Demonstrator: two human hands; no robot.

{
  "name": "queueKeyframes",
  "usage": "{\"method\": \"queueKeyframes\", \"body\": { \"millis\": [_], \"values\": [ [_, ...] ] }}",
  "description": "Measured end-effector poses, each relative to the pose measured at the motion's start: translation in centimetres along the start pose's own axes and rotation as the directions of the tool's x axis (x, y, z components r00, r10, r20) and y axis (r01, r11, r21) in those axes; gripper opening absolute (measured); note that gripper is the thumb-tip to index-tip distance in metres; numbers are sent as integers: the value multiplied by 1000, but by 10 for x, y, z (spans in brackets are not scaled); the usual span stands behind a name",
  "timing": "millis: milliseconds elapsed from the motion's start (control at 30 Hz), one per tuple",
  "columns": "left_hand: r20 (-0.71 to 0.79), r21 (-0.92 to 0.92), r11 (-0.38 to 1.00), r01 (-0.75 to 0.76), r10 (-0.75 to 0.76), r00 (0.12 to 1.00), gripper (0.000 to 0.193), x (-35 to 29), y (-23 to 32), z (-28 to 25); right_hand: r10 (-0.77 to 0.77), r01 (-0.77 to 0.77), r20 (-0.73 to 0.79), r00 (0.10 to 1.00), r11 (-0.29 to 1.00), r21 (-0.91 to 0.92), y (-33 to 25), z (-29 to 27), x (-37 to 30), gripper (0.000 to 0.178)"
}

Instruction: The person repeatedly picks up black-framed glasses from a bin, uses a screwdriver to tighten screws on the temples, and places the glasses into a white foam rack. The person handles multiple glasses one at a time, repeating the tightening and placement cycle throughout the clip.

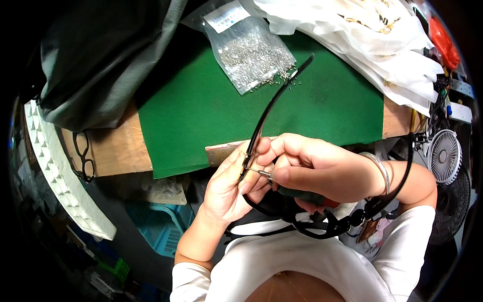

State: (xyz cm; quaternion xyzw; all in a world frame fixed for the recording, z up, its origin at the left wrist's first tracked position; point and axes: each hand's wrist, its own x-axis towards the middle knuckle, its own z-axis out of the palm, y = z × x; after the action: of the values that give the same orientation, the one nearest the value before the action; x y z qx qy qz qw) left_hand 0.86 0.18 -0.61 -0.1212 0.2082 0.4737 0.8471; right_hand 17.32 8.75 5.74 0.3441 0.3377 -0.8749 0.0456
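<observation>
My left hand (pixel 225 187) grips a black eyeglass frame (pixel 262 118) where one temple meets the front. That temple points up and away over the green mat, while the front and the other temple curve below and to the right of my hands. My right hand (pixel 314 163) is closed round a screwdriver (pixel 265 174) with a thin metal shaft. Its tip reaches the hinge area between my left fingers; the exact contact is too small to make out. Most of the handle, dark green and red, is hidden under my right hand.
A green mat (pixel 201 121) covers the wooden table (pixel 121 153). On it lies a clear bag of small metal pieces (pixel 254 55), some spilled. White cloth (pixel 347 50) is at far right, dark fabric (pixel 100 65) and black eyeglasses (pixel 83 158) at left, a fan (pixel 445 157) at right.
</observation>
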Motion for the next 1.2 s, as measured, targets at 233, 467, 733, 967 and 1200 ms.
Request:
{"method": "queueKeyframes", "body": {
  "millis": [233, 467, 733, 967, 1200],
  "values": [
    [452, 875, -377, -304, 410, 793, 53, -25, 9, 6, -236, 35, -299, 925, 834, -551, -19, -16, 3, 24],
    [-25, 915, 57, -399, 996, 85, 32, -109, 104, -21, -505, 114, -280, 816, 617, -779, 12, -41, 12, 21],
    [-205, 898, 42, -437, 920, -333, 32, -149, 209, -82, -517, 124, -270, 813, 606, -786, 8, -27, 22, 17],
    [66, 987, 1, 163, 912, -406, 73, -130, 201, -66, -570, 127, -338, 749, 623, -772, 18, -26, 21, 15],
    [326, 407, -284, 868, 933, 152, 91, -119, 172, -22, -567, 110, -374, 734, 643, -758, 15, -25, 23, 15]
  ]
}}
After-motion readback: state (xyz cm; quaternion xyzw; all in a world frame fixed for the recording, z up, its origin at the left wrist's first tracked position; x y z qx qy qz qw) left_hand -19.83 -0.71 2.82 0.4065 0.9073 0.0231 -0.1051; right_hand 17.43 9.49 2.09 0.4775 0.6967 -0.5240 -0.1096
